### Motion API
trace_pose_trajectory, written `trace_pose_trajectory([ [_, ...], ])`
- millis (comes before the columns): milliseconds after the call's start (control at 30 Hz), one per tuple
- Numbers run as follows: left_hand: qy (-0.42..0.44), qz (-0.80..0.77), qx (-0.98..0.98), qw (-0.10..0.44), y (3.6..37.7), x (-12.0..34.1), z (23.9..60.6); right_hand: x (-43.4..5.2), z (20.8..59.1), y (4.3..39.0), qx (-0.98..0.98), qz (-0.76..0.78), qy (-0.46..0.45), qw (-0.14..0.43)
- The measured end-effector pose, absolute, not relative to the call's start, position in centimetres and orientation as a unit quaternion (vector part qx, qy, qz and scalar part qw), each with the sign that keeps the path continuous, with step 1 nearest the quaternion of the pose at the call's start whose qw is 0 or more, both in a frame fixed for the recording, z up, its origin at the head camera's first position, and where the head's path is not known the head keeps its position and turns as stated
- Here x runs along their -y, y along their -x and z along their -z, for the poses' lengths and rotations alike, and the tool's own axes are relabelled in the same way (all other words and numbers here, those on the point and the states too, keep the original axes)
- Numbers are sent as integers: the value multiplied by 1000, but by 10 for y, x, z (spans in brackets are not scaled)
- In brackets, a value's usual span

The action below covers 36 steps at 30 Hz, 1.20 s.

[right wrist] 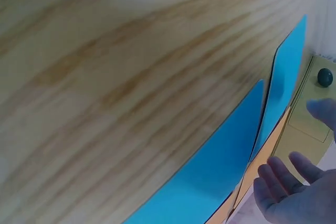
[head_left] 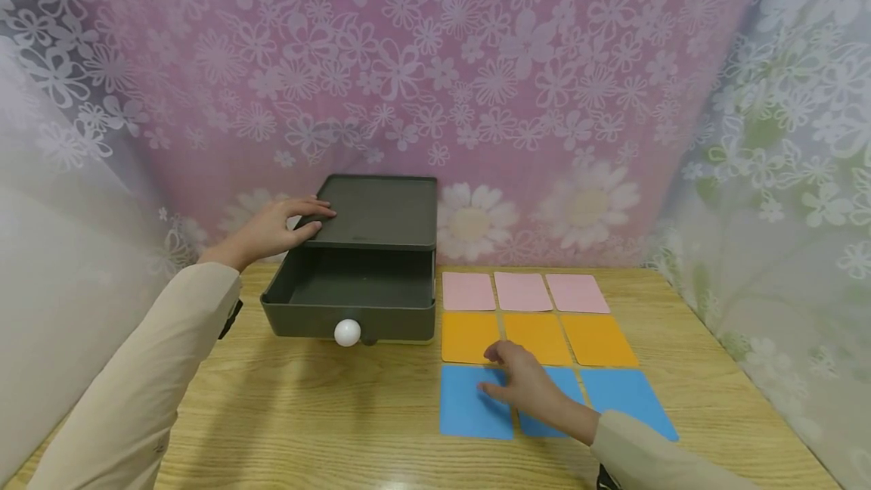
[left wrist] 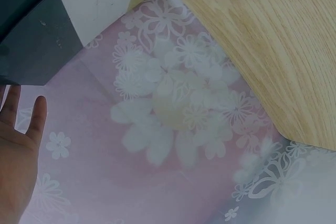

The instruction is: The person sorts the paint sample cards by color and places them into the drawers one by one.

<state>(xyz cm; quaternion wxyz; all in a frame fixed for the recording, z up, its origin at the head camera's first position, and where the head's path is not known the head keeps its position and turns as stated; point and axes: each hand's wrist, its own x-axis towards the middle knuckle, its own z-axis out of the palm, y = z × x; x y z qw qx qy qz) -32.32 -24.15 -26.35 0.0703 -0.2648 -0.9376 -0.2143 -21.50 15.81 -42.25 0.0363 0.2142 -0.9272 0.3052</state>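
A dark grey box (head_left: 381,210) stands at the back of the wooden table (head_left: 327,407), its drawer (head_left: 306,321) pulled out and showing nothing inside, with a white knob (head_left: 347,333) on the front. My left hand (head_left: 306,219) rests on the box's top left edge with straight fingers; the left wrist view shows its open palm (left wrist: 16,150) beside the box (left wrist: 31,40). My right hand (head_left: 502,373) hovers with relaxed fingers over the left blue card (head_left: 466,407) and left orange card (head_left: 466,335), holding nothing. In the right wrist view its fingers (right wrist: 283,182) hang above a blue card (right wrist: 210,177).
Right of the box, coloured cards lie in three rows: pink (head_left: 522,291) at the back, orange (head_left: 599,339) in the middle, blue (head_left: 629,395) in front. A flowered cloth (head_left: 476,82) hangs close behind and at both sides. Bare table lies in front of the drawer.
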Motion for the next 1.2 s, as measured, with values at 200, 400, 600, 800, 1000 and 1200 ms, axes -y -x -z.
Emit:
trace_pose_trajectory([
  [200,266,210,938,71,323,242,263,-161,423,214,936,-254,-243,6],
  [400,271,210,937,74,324,242,263,-161,421,213,937,-239,-255,-14],
  [600,270,213,936,72,325,243,265,-160,419,219,940,-218,-260,-32],
  [800,271,213,936,72,325,243,265,-158,417,223,942,-218,-248,-61],
  [1000,273,223,933,74,324,242,265,-158,416,224,940,-226,-246,-63],
  [1200,268,220,935,73,324,241,263,-163,414,226,925,-253,-275,-73],
])
